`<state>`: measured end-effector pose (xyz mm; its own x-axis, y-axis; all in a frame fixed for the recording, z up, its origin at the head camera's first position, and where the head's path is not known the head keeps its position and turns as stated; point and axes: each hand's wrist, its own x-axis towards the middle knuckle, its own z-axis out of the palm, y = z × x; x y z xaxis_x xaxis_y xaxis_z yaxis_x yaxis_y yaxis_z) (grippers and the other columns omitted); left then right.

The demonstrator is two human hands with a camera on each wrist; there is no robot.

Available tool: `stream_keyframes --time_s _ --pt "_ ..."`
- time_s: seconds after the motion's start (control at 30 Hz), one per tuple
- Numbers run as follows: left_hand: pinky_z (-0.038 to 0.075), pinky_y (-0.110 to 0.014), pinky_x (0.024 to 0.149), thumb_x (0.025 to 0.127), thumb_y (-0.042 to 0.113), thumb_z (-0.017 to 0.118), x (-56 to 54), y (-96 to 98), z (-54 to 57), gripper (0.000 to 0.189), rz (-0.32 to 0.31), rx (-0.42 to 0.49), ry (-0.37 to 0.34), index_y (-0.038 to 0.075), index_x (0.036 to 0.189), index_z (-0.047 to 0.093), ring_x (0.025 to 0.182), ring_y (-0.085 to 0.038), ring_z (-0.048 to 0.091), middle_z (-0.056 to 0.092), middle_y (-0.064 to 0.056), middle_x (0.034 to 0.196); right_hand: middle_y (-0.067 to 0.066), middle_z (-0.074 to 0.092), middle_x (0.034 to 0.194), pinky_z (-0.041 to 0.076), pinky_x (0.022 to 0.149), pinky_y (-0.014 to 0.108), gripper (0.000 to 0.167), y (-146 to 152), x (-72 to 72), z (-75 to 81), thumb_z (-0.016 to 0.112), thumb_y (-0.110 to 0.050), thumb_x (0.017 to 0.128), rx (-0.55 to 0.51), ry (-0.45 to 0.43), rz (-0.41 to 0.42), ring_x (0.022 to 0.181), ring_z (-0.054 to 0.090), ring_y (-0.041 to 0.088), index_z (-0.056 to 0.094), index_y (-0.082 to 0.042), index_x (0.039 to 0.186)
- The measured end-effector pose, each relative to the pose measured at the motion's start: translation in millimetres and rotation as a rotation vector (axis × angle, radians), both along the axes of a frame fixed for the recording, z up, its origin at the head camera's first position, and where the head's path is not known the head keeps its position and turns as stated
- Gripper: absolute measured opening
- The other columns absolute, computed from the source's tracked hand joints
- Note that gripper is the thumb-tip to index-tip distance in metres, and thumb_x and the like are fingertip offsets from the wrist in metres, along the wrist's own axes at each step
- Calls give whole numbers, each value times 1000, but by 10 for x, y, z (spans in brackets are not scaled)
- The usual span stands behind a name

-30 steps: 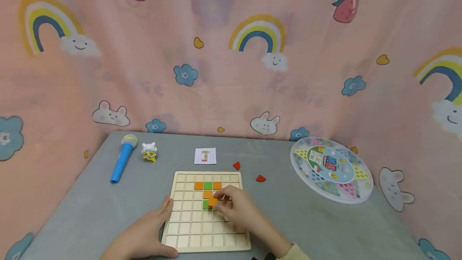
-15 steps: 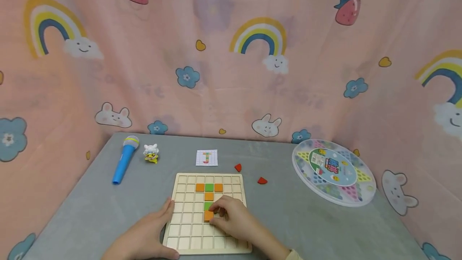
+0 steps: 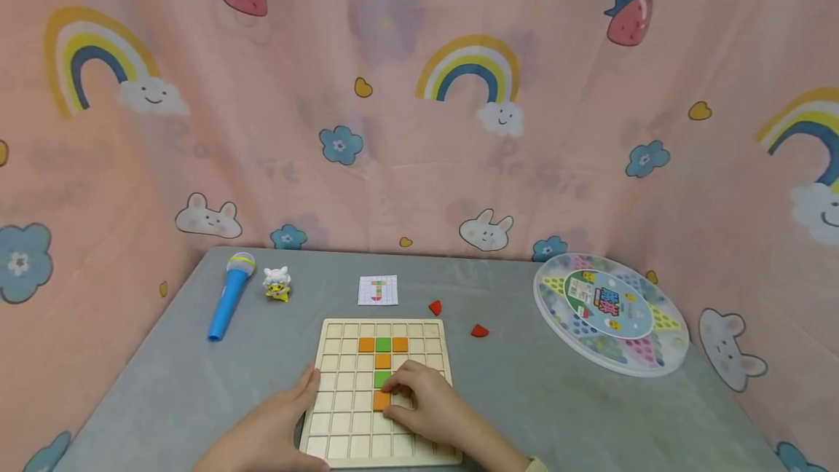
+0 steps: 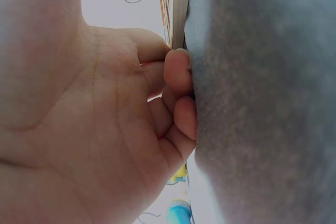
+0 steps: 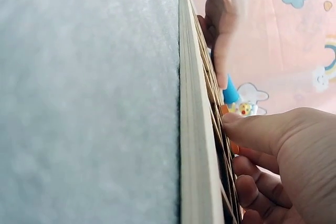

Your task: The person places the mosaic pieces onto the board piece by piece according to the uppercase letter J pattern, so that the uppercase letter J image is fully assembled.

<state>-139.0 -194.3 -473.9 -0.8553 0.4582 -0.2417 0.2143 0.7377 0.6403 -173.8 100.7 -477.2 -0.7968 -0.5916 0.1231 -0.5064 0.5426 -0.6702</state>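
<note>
My right hand (image 3: 432, 403) pinches an orange square tile (image 3: 381, 401) low in the column of tiles on the wooden grid board (image 3: 342, 425). In the right wrist view its thumb lies against the orange tile (image 5: 224, 109). Above that tile come a green tile (image 3: 381, 379), an orange tile (image 3: 383, 361) and a row with a green tile (image 3: 383, 344) between two orange ones. My left hand (image 3: 262, 425) grips the board's left front corner, thumb at the front edge and fingers along the left side. Its curled fingertips (image 4: 178, 72) meet the board edge in the left wrist view.
Behind the board lies a card (image 3: 378, 290) with a J-shaped coloured pattern. Two red wedge pieces (image 3: 480, 331) rest to its right. A blue toy microphone (image 3: 226, 304) and a small figurine (image 3: 277, 284) are at the back left. A round game board (image 3: 609, 315) lies at right.
My right hand has brought the orange tile down and slightly left, from beside the upper green-orange column to the square under the lower green tile. The left hand keeps its hold on the board.
</note>
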Motion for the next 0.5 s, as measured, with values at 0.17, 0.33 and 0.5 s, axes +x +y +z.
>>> stream_keyframes --time_s 0.17,0.33,0.5 --pt "44 -70 108 72 55 95 -4 10 -4 136 17 9 -14 -11 164 20 147 -52 42 17 -32 172 -10 66 101 50 80 20 18 13 -1 -10 86 -18 92 -11 1 4 87 54 -1 78 -16 107" --pt "44 -68 108 71 56 95 5 13 1 136 16 0 2 -11 163 22 147 -50 42 19 -31 172 -9 66 101 51 80 20 17 9 -8 -28 85 -17 92 -30 -13 -1 87 56 0 78 -15 108" --pt "43 -69 108 71 56 94 6 17 11 135 23 -5 -8 -11 163 23 147 -51 41 19 -30 172 -9 66 100 51 79 19 17 5 -11 -37 85 -17 92 -46 -27 -4 87 55 0 78 -15 108"
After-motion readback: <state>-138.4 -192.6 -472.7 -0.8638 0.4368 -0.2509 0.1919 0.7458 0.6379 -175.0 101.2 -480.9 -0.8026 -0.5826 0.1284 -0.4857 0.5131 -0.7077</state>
